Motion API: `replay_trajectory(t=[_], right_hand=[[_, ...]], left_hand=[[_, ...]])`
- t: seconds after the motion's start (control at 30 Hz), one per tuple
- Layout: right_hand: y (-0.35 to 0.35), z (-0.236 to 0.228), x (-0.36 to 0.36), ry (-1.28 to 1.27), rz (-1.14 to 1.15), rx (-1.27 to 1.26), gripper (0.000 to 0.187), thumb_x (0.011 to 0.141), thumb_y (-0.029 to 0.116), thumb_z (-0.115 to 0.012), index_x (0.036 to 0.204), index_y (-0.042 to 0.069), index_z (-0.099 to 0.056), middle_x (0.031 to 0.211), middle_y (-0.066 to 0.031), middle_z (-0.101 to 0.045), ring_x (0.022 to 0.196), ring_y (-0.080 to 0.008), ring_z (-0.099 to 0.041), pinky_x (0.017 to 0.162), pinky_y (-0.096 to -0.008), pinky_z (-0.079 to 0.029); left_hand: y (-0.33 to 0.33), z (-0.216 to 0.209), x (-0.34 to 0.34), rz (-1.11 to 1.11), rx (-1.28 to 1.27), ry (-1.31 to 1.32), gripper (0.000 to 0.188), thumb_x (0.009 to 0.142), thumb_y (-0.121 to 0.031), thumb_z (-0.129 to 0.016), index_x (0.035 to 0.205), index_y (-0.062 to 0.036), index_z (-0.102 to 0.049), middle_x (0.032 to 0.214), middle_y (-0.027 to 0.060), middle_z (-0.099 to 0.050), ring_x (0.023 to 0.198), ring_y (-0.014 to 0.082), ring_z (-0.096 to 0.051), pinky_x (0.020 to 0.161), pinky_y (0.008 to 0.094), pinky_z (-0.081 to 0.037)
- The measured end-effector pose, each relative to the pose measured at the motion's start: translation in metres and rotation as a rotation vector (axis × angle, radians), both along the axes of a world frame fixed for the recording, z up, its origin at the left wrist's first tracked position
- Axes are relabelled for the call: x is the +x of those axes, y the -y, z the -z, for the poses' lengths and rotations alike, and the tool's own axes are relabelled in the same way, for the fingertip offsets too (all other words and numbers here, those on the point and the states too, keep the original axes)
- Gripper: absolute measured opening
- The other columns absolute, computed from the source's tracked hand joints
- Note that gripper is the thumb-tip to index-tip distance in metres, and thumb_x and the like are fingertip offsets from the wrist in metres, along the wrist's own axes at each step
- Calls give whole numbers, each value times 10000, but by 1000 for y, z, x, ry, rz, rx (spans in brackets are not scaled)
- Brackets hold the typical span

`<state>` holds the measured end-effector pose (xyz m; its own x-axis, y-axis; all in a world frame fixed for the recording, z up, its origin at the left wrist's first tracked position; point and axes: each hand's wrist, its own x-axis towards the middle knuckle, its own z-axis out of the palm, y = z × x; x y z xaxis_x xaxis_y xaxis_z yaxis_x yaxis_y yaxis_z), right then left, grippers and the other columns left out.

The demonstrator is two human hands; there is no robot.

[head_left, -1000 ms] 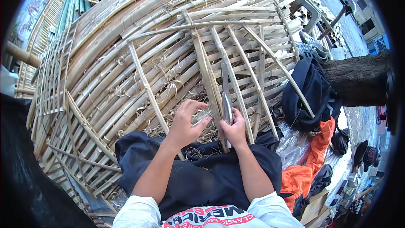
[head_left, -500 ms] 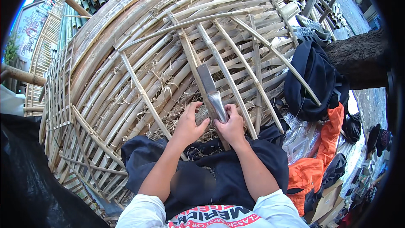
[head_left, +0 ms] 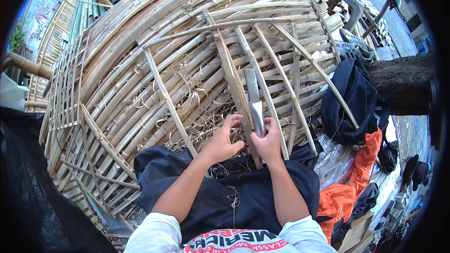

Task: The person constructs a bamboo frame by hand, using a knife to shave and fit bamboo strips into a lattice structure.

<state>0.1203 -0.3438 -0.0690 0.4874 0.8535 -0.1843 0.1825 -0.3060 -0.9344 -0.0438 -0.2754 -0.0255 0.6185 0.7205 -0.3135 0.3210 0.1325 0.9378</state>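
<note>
My right hand [head_left: 268,144] is closed round the metal handle of a broad-bladed knife [head_left: 251,85]. The blade points away from me, along the right side of a wide bamboo strip [head_left: 228,65]. That strip runs from my lap up over a cross strip [head_left: 187,35]. Left of it, my left hand [head_left: 221,143] is held with thumb and fingers apart, grasping nothing. Its fingertips are close to the strip's edge; whether they touch it I cannot tell. A dark cloth [head_left: 201,192] covers my lap, with a few shavings on it.
Split bamboo slats [head_left: 136,112] and curled shavings [head_left: 201,94] spread ahead. A woven bamboo lattice [head_left: 70,79] stands at the left. To the right are a black bag [head_left: 344,103], grey shoes [head_left: 354,47], an orange garment [head_left: 344,199] and a thick log [head_left: 398,82].
The knife has swung right, from lying over the wide strip to beside it, and points straighter away from me. My left hand stays open. The whole view has shifted slightly.
</note>
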Motion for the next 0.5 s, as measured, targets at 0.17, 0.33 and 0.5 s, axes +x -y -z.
replay_trajectory(t=[0.17,0.33,0.5], right_hand=[[2,4,4,36,-31,11,479,756,76,-728,1152,-51,-490,943,-234,-703,868,-261,-714,766,-338,-543],[4,-9,-2,7,-100,-41,449,765,70,-713,1130,-38,-472,926,-223,-701,844,-251,-712,750,-340,-540],[8,-5,-4,39,-154,-25,426,771,62,-699,1112,-32,-461,906,-216,-699,823,-238,-709,739,-330,-537]], left_hand=[[2,0,-1,23,12,108,708,770,-13,-689,1398,-80,-369,1337,183,-555,1298,288,-510,1092,433,-376],[-1,7,-7,7,-5,52,655,760,-22,-684,1338,-77,-380,1275,165,-575,1239,269,-535,1065,431,-389],[-1,2,-8,5,-7,29,608,766,-45,-679,1296,-69,-382,1254,159,-587,1129,228,-565,987,408,-429]])
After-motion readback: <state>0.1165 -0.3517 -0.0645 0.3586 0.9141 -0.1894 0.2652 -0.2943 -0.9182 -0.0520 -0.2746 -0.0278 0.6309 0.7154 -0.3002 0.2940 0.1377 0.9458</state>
